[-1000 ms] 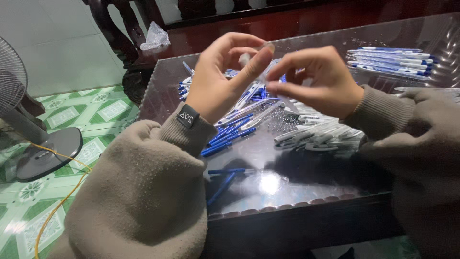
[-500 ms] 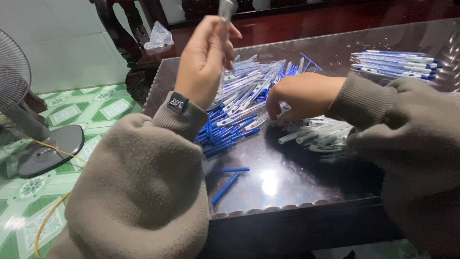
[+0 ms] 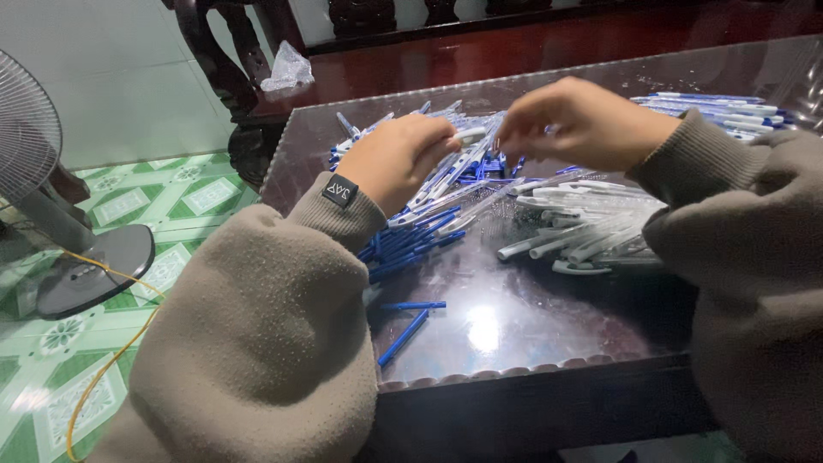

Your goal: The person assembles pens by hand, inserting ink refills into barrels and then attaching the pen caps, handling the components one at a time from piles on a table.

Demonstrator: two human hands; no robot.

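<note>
Left hand (image 3: 396,161) fingers pinch a white pen (image 3: 467,135); right hand (image 3: 583,124) fingers curled together, contents hidden, above mid-surface pile (image 3: 429,214).

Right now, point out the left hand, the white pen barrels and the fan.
left hand (image 3: 396,161), head view, back of the hand
white pen barrels (image 3: 583,225), head view, middle of the heap
fan (image 3: 90,273), head view, round base

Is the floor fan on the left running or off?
Cannot tell. Only part of the fan shows, and its blades behind the grille are too unclear to show spinning.
</note>
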